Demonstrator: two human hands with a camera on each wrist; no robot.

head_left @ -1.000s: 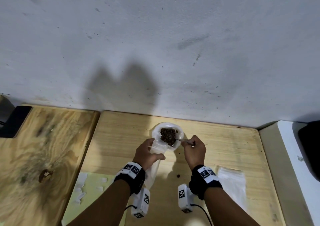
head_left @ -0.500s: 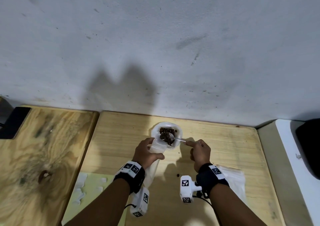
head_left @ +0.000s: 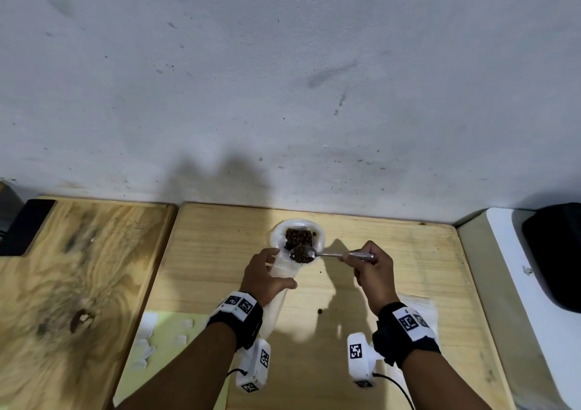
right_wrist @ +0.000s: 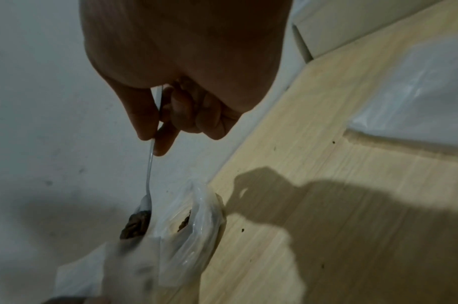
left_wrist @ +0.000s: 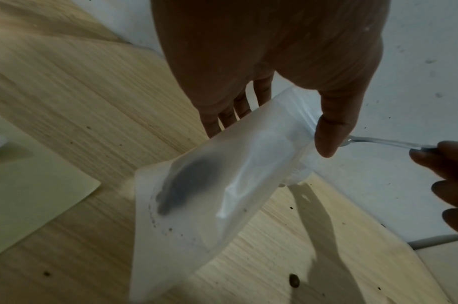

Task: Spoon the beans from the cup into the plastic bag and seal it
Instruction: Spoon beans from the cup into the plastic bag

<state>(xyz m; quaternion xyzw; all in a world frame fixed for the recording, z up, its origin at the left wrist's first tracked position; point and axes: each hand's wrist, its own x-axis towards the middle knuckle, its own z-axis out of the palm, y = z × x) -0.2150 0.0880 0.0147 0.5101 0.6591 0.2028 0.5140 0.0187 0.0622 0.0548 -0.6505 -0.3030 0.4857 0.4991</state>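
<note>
Lifted clear of the cup [head_left: 317, 237] since a moment ago, the spoon [head_left: 302, 254] now carries a load of beans [head_left: 302, 257] over the mouth of the plastic bag [head_left: 283, 268], its handle pointing to 3 o'clock. At 9 o'clock of the spoon, the left hand [head_left: 263, 276] grips the bag's upper part between thumb and curled fingers [left_wrist: 258, 90]; a dark heap shows through the bag's lower half. Just beyond, at 12 o'clock, the cup with more beans stands on the wooden bench [head_left: 220, 252]. At right, the right hand [head_left: 374, 273] pinches the spoon handle between thumb and forefinger.
</note>
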